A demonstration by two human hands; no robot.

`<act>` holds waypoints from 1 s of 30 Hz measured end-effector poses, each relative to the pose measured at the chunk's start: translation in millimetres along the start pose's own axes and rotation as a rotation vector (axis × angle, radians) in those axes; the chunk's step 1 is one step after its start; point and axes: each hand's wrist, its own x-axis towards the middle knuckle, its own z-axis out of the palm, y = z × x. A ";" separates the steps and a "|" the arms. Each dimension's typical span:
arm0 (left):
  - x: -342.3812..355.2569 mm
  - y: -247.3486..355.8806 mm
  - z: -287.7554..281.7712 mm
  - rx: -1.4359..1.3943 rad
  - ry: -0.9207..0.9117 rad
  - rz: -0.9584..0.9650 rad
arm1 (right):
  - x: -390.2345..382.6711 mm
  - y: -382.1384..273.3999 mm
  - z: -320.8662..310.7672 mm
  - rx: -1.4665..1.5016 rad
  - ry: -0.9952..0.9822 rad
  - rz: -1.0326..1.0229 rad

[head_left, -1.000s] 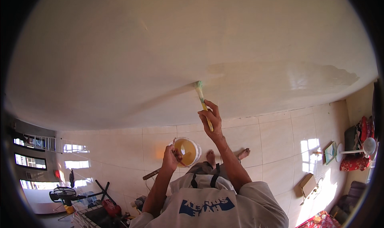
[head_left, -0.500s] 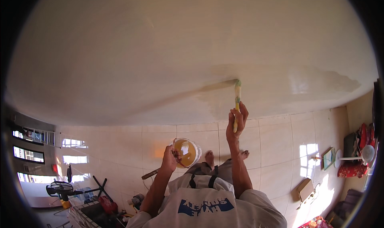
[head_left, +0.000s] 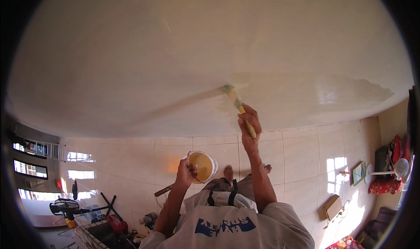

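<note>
My right hand (head_left: 250, 121) is closed round the yellow handle of a paintbrush (head_left: 234, 97). The brush tilts up and to the left, its greenish bristles against the pale wall (head_left: 144, 65). A darker, wet-looking patch (head_left: 297, 87) spreads over the wall to the right of the brush. At waist height, my left hand (head_left: 187, 173) grips the rim of a white bucket (head_left: 214, 167) on its left side. Yellowish liquid shows inside the bucket, and the left fingers are partly hidden by the hand itself.
Below the wall lies a light tiled floor (head_left: 302, 157), where my bare feet stand. A wooden-handled tool (head_left: 163, 190) is beside my left forearm. A black fan (head_left: 65, 206) and clutter stand at lower left. To the right are a small box (head_left: 334, 206) and a white pedestal fan (head_left: 400, 168).
My right hand has moved slightly left, sweeping the brush leftward along the wall and tilting it from nearly upright. The left hand and bucket have barely shifted.
</note>
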 end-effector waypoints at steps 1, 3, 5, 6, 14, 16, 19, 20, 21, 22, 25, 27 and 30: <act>0.0 -1.2 1.8 0.006 0.004 0.000 | 4.9 4.2 -14.6 0.035 0.065 0.018; 0.3 -3.0 3.9 0.016 0.012 0.007 | 8.4 8.3 -41.2 0.004 0.131 0.030; -0.1 -4.5 3.7 0.021 0.021 0.020 | 4.1 8.6 -50.5 -0.056 0.205 0.002; 0.5 -5.6 2.3 0.015 0.016 0.020 | 1.9 6.5 -51.5 -0.082 0.252 -0.020; 3.7 -6.9 1.5 -0.030 -0.015 0.001 | -2.1 -15.3 25.7 -0.368 0.185 -0.192; 5.6 -7.8 0.0 -0.046 -0.042 -0.005 | -6.7 -3.9 45.6 -0.311 0.112 -0.194; 11.4 -7.7 -4.7 -0.055 -0.044 -0.011 | -17.4 -10.7 59.7 -0.273 -0.057 -0.139; 13.0 -8.3 -6.6 -0.055 -0.038 -0.013 | -18.8 -14.3 58.3 -0.199 -0.091 -0.123; 13.0 -8.7 -6.3 -0.052 -0.041 -0.018 | -19.6 -16.7 56.2 -0.124 -0.125 -0.108; 12.9 -9.3 -5.8 -0.049 -0.044 -0.023 | -19.3 -18.9 53.2 -0.048 -0.157 -0.094; 10.1 -7.7 -2.5 -0.035 -0.052 -0.034 | -4.4 -14.7 15.9 -0.047 -0.079 -0.137; 8.0 -6.4 0.3 -0.023 -0.041 -0.036 | 6.4 -9.2 -18.9 -0.077 0.031 -0.113; 6.3 -7.2 0.9 -0.006 -0.008 -0.027 | 16.1 -9.9 -64.0 -0.094 0.171 -0.136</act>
